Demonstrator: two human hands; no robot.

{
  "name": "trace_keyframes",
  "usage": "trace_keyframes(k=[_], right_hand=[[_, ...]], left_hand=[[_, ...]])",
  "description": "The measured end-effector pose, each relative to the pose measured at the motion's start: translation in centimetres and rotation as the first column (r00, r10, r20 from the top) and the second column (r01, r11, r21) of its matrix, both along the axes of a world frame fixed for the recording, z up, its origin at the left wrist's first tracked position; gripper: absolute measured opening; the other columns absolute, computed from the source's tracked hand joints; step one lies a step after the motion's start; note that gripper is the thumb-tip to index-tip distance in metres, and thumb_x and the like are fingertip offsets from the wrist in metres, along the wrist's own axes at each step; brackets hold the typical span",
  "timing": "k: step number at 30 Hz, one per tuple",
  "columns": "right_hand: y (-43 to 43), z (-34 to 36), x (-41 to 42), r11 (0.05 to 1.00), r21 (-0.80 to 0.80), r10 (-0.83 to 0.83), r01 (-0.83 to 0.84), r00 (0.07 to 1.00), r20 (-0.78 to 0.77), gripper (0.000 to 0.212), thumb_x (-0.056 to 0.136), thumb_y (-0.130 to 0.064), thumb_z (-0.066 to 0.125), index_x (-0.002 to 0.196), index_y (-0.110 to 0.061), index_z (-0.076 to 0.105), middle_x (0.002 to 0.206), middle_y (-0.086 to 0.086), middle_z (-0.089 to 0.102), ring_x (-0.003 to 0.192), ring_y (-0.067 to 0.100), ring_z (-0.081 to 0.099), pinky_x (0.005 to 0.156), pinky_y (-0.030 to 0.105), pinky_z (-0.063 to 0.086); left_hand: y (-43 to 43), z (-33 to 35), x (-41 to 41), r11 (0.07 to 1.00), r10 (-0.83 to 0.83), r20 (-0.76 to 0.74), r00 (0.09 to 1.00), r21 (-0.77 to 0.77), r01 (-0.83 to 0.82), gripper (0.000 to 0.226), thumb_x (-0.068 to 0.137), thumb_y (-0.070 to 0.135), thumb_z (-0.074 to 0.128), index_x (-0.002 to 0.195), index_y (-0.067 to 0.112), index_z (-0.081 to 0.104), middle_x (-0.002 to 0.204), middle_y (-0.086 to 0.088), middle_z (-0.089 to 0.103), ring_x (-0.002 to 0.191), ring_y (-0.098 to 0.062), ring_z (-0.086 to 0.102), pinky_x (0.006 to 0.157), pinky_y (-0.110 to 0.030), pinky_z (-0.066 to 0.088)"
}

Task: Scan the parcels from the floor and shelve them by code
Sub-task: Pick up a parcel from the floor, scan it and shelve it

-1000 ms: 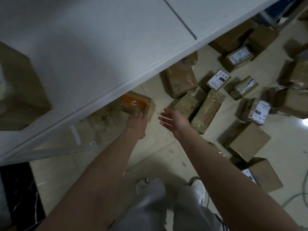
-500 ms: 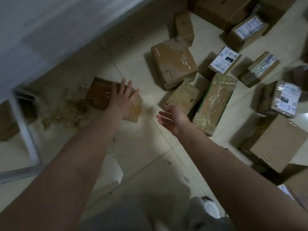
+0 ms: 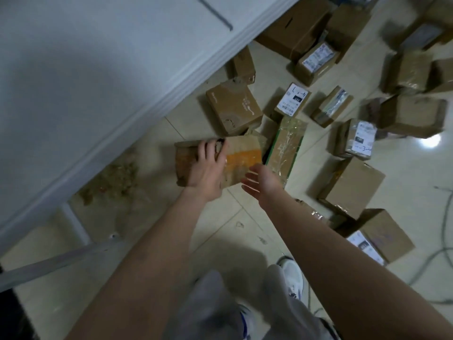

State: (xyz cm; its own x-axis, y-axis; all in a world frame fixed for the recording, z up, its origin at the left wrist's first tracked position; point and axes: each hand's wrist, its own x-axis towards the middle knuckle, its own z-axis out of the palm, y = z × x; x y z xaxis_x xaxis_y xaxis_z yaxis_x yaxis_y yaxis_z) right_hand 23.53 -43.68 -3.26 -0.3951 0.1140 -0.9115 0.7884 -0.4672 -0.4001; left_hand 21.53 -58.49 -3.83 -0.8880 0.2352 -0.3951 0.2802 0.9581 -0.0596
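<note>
Tiled floor (image 3: 220, 231), L grip (image 3: 207, 170) holds orange-taped parcel (image 3: 242, 157), label (image 3: 293, 98) scrawl unreadable

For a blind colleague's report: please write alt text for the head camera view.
A person's left hand grips a worn brown cardboard parcel with an orange patch beside a white shelf, while the open right hand hovers beside it. More brown cardboard parcels, some with white labels, lie scattered on the pale tiled floor.

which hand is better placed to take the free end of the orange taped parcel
Right. The right hand is open, holds nothing, and hovers beside the orange-taped end of the parcel. The left hand grips the parcel's other end, so it is occupied.
</note>
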Motion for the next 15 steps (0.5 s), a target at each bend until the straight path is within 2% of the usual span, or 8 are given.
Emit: trace_keyframes(k=[4, 8, 10, 12, 14, 15], right_hand=[[4.2, 8.7, 1.2, 0.988, 0.115, -0.099, 0.102, 0.995, -0.035, 0.022, 0.094, -0.013, 0.055, 0.112, 0.000, 0.060, 0.084, 0.010, 0.064, 0.074, 0.022, 0.064, 0.070, 0.033, 0.056], [10.2, 18.4, 3.2, 0.961, 0.122, -0.247, 0.249, 0.968, -0.034, 0.027, 0.092, -0.012, 0.057, 0.115, 0.001, 0.062, 0.085, 0.011, 0.064, 0.074, 0.023, 0.064, 0.065, 0.031, 0.055], [13.6, 23.8, 4.8, 0.941, 0.137, -0.308, 0.310, 0.951, -0.040, 0.022, 0.092, -0.013, 0.058, 0.112, -0.002, 0.062, 0.086, 0.009, 0.062, 0.073, 0.020, 0.063, 0.063, 0.029, 0.055], [16.7, 29.0, 6.8, 0.922, 0.134, -0.360, 0.363, 0.932, -0.049, 0.013, 0.092, -0.013, 0.059, 0.102, -0.006, 0.062, 0.088, 0.010, 0.060, 0.075, 0.021, 0.062, 0.063, 0.031, 0.054], [19.4, 33.6, 8.9, 0.907, 0.087, -0.408, 0.412, 0.911, -0.061, 0.008, 0.093, -0.014, 0.057, 0.095, -0.007, 0.060, 0.083, 0.009, 0.057, 0.076, 0.023, 0.061, 0.065, 0.031, 0.053], [20.6, 35.4, 10.0, 0.904, 0.057, -0.419, 0.424, 0.905, -0.074, 0.009, 0.093, -0.015, 0.056, 0.097, -0.007, 0.060, 0.082, 0.008, 0.056, 0.076, 0.023, 0.061, 0.066, 0.031, 0.053]], left_hand=[[5.2, 9.0, 1.7, 0.986, 0.014, -0.062, 0.998, 0.166, -0.004, 0.122, 0.068, 0.029, 0.079, 0.159, 0.017, -0.002, 0.153, -0.020, 0.017, 0.144, -0.038, 0.013, 0.102, -0.043, 0.050], [9.9, 19.3, 4.4, 0.937, 0.045, -0.111, 0.993, 0.349, -0.003, 0.128, 0.060, 0.033, 0.085, 0.157, 0.015, 0.003, 0.149, -0.022, 0.022, 0.142, -0.040, 0.019, 0.111, -0.045, 0.041], [11.7, 24.8, 6.4, 0.911, 0.041, -0.164, 0.986, 0.411, 0.030, 0.128, 0.059, 0.037, 0.086, 0.157, 0.014, 0.007, 0.147, -0.023, 0.024, 0.141, -0.041, 0.022, 0.114, -0.045, 0.035], [13.3, 29.8, 8.6, 0.863, 0.061, -0.199, 0.978, 0.502, 0.048, 0.128, 0.059, 0.039, 0.087, 0.158, 0.016, 0.008, 0.149, -0.019, 0.019, 0.142, -0.041, 0.023, 0.114, -0.048, 0.037], [14.9, 34.3, 10.8, 0.798, 0.176, -0.202, 0.964, 0.603, -0.019, 0.132, 0.057, 0.036, 0.092, 0.159, 0.017, 0.010, 0.152, -0.014, 0.014, 0.141, -0.039, 0.026, 0.111, -0.046, 0.042], [15.9, 36.3, 12.0, 0.761, 0.269, -0.195, 0.943, 0.643, -0.084, 0.134, 0.054, 0.035, 0.094, 0.159, 0.016, 0.012, 0.152, -0.013, 0.014, 0.140, -0.036, 0.028, 0.112, -0.040, 0.040]])
